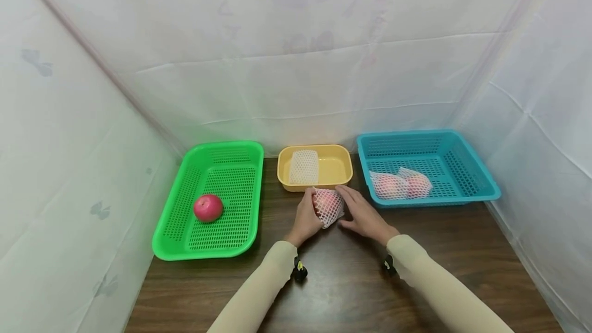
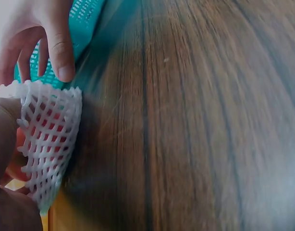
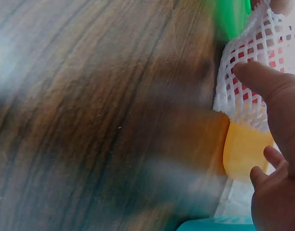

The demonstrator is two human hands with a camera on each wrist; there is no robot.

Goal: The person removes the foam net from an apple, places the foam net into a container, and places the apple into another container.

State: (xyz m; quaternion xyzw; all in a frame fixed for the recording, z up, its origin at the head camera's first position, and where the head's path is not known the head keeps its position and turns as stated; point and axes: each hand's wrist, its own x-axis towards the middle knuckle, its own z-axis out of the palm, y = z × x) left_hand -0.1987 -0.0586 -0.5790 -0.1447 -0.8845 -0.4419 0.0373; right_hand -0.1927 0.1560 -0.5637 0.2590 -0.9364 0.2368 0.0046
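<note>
A red apple (image 1: 326, 200) sits in a white foam net sleeve (image 1: 330, 216) in front of the yellow basin. My left hand (image 1: 307, 220) grips it from the left; in the left wrist view the thumb and fingers hold the netting (image 2: 51, 139), with red fruit showing through. On the other side, my right hand (image 1: 366, 217) has its fingers spread and relaxed near the sleeve. Its thumb (image 3: 263, 79) overlaps the mesh in the right wrist view. Part of the apple is hidden by the net and the left hand.
A green basket (image 1: 253, 194) at the left holds one bare apple (image 1: 208, 208). White foam nets (image 1: 303, 167) lie in the yellow basin (image 1: 339, 171) at the back. In the blue basket (image 1: 476, 168) at the right are two netted apples (image 1: 389, 186). White sheeting (image 1: 296, 91) encloses the wooden table (image 1: 342, 292).
</note>
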